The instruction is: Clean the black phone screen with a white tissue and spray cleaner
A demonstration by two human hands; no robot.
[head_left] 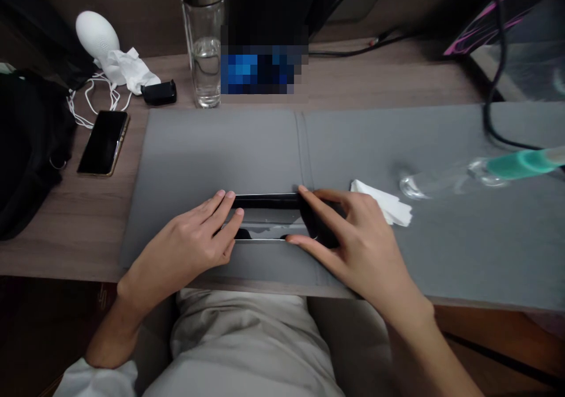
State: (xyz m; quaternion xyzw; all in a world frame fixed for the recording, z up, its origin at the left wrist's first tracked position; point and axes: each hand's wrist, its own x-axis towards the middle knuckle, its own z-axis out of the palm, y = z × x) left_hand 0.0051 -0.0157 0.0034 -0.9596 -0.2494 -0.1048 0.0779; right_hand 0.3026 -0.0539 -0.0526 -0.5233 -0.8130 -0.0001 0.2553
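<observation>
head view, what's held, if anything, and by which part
The glossy slab, by opposite long edges near its right end, in the right grip. The left grip lies over its left end, hold unclear.

Dim o/all w/ dk corners, reflections on glossy blk slab [270, 216], green-and-clear item [507, 167] at R blurry, pixelated patch [260, 70] nr top ctr.

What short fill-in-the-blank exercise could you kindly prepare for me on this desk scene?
1. The left hand and right hand touch a glossy panel; the right hand's ____ touches its near edge.
2. The desk mat beneath them is ____ in color.
3. The smartphone lies to the ____ of the mat.

Missing words: thumb; gray; left.
</observation>
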